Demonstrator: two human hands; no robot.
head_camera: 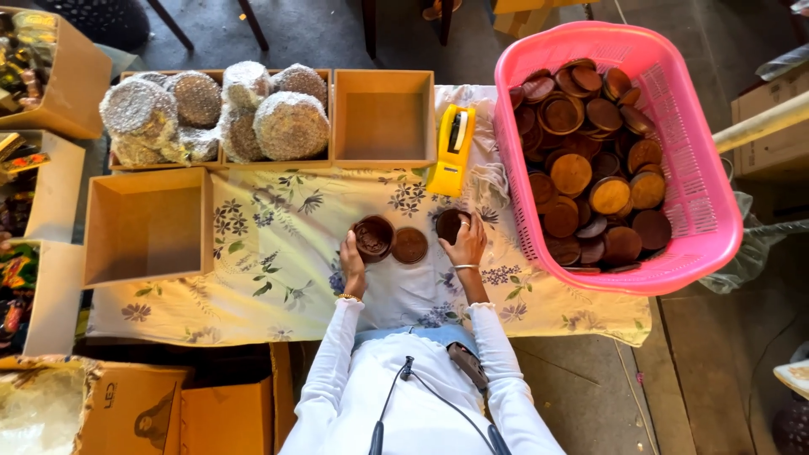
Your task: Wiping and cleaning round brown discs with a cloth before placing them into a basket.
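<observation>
In the middle of the frame, a brown bowl is gripped by the left hand and another bowl by the right hand, while many are left in the pink basket.

Pink basket, yellow tape dispenser, brown wooden bowls, white blue-flowered cloth.

At upper right I see a pink basket; beside it a yellow tape dispenser; upper left, bubble-wrapped rounds.
</observation>
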